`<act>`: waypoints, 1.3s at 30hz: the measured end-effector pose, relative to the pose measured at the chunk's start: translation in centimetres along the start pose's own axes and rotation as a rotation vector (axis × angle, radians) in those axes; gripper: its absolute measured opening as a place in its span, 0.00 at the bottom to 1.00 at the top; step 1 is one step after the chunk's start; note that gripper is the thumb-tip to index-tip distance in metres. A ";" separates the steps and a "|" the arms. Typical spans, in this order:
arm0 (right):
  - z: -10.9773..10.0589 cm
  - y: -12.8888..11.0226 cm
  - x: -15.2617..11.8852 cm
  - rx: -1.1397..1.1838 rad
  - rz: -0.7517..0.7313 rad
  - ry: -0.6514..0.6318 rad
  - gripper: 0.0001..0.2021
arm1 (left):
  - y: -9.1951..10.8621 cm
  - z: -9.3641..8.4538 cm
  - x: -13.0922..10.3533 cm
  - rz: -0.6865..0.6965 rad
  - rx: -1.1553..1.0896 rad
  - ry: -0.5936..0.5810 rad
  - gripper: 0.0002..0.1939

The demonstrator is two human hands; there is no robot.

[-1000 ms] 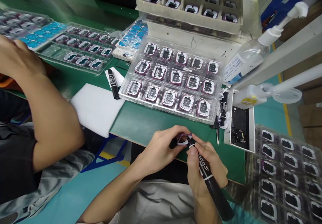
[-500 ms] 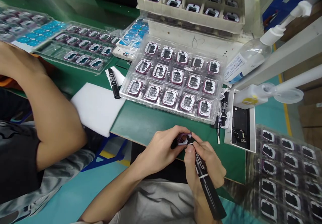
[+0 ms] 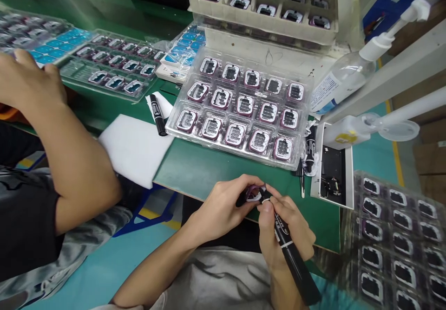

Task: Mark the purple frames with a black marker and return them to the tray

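My left hand (image 3: 228, 203) is closed around a small purple-and-white square casing (image 3: 253, 193), holding it up near the table's front edge. Pinched in my right hand (image 3: 287, 226) is a thick black marker pen (image 3: 296, 266), its tip end at the casing's rim. Fingers hide part of the casing and the marker's tip. Just beyond both hands lies a clear plastic tray (image 3: 228, 148) with rows of similar casings, such as one at the near corner (image 3: 283, 148).
A co-worker's arm (image 3: 83, 175) reaches in from the left. Another marker (image 3: 158, 115) lies by a white foam sheet (image 3: 134, 150). Right of the tray stand a small white box (image 3: 315, 187) and a pump bottle (image 3: 348, 80). More trays sit behind, left and right (image 3: 386, 208).
The marker in my right hand has shifted slightly right along the casing's rim. My left hand stays nearly still. The co-worker's hand at the left has moved.
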State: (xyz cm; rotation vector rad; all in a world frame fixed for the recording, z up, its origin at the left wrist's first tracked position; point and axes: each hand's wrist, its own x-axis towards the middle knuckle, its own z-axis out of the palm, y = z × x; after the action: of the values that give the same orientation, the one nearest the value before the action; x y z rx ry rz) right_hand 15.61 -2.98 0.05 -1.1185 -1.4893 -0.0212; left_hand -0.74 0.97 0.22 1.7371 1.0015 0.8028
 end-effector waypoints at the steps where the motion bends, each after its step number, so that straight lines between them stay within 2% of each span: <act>1: 0.0 0.0 0.1 0.002 0.008 0.007 0.14 | 0.0 0.0 0.0 -0.004 -0.004 0.001 0.16; 9: -0.2 -0.1 0.3 0.025 -0.007 -0.006 0.12 | 0.0 0.0 -0.2 -0.043 -0.046 0.025 0.18; 14: -0.1 -0.2 0.4 -0.007 -0.060 -0.035 0.11 | 0.2 0.0 -0.1 -0.027 -0.039 0.023 0.16; 21: 0.0 -0.3 0.4 -0.022 -0.057 -0.037 0.12 | 0.0 0.1 -0.1 -0.014 -0.017 0.024 0.16; 29: -0.2 -0.2 0.2 0.025 -0.012 -0.011 0.14 | 0.8 -0.4 0.2 -0.068 -0.089 0.006 0.17; 34: -0.6 0.3 -0.6 0.090 0.017 0.026 0.20 | 0.8 -0.7 0.5 -0.134 -0.182 -0.015 0.22; 39: -1.4 0.3 -1.3 0.089 0.108 -0.016 0.19 | 0.9 -1.0 0.6 -0.153 -0.210 -0.055 0.22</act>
State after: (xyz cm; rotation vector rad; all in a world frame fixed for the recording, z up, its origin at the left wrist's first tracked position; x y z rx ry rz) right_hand 16.66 -4.42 -0.72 -1.1275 -1.4285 0.1286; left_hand -1.09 1.75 1.47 1.4775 0.9639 0.7305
